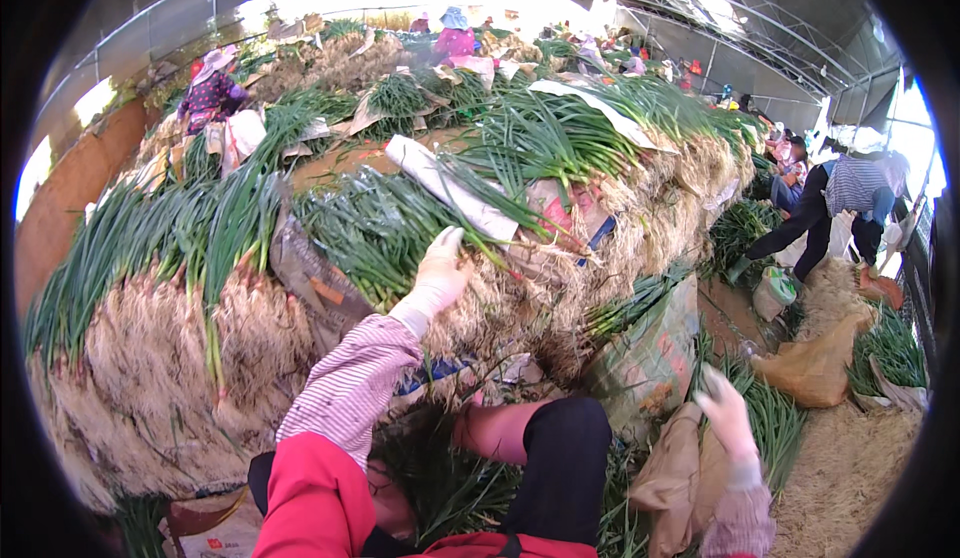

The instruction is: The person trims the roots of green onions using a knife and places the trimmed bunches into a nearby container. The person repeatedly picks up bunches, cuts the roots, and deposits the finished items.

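My left hand (pixel 442 264), in a pale glove, is over the near edge of a pile of scallions (pixel 371 220), beside a rolled white sack (pixel 450 186). Its back faces me, so whether stems lie under the fingers is hidden. A few loose scallions (pixel 525 220) lie across the sack, just right of the fingertips. My right hand (pixel 724 408), also gloved and slightly blurred, hangs at my right side with fingers apart and nothing visible in them. Beneath and beside it are a brown sack (pixel 667 475) and green scallion leaves (pixel 772 423).
Thick pale roots (pixel 195 355) face me along the heap. A printed woven sack (pixel 645 363) stands at my right knee. A co-worker (pixel 847 198) bends over at the right, near a tan sack (pixel 817 363). Another person (pixel 210 92) works at the far left.
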A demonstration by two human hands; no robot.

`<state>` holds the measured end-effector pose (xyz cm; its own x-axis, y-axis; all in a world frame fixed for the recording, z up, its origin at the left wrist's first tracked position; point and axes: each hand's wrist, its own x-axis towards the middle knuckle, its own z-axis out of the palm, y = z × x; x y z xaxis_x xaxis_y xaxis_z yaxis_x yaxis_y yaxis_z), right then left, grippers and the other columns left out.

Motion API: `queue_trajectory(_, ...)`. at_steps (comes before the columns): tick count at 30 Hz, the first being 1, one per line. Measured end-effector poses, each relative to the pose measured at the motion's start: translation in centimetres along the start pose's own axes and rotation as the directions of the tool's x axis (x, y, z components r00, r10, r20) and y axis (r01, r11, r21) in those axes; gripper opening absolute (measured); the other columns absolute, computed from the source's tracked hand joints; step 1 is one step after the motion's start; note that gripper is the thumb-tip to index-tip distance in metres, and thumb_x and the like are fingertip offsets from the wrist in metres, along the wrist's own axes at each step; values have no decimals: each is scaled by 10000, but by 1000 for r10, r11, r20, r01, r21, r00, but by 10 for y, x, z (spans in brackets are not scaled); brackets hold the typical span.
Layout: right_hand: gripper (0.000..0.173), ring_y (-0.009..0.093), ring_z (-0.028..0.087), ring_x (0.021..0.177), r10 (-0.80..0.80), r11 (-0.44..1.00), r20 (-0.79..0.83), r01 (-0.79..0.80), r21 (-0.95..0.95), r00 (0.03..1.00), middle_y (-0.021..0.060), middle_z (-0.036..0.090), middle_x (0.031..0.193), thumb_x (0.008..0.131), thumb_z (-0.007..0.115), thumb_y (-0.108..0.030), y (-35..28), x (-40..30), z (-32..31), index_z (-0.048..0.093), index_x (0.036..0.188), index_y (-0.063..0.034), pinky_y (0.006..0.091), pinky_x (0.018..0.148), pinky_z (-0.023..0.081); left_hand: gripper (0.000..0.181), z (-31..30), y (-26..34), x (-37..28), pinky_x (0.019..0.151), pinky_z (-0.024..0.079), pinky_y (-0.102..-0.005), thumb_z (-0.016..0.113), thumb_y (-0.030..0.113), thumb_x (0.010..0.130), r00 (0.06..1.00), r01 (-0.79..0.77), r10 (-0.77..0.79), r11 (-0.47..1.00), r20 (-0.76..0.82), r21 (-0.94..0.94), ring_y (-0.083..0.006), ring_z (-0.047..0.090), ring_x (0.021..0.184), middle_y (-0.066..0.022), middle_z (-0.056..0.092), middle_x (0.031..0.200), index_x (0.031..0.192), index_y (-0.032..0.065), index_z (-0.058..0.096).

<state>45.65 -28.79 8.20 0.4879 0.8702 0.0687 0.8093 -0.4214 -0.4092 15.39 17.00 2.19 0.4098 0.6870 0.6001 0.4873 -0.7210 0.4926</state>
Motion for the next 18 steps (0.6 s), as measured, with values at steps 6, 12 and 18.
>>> queue_trajectory(6,805,280,425,1330,-367,894,-228,410,180,902,213,448,1419,821,726,-315,-159,270,52,333,1434,27,351,1099,324,727,56,39,54,1125,280,-386,619,209,784,980,-37,12,991,196,128,-361,308,1373,-194,344,1473,1421,11,329)
queue_trajectory(12,966,400,514,1180,-428,899,74,433,-66,901,238,484,1335,735,753,-297,-258,308,155,202,1493,-66,419,1023,412,524,58,-37,48,1103,319,-336,489,-1,868,868,482,-431,612,247,-627,-275,416,1330,-186,451,1409,1381,-39,389)
queue_trajectory(18,814,261,553,1171,-488,776,275,269,570,828,179,449,1412,759,655,-24,-260,290,137,291,1485,-84,336,985,445,379,43,-42,40,982,411,-344,543,76,851,904,257,-392,819,-173,-512,-292,541,1107,-136,587,1120,1226,27,528)
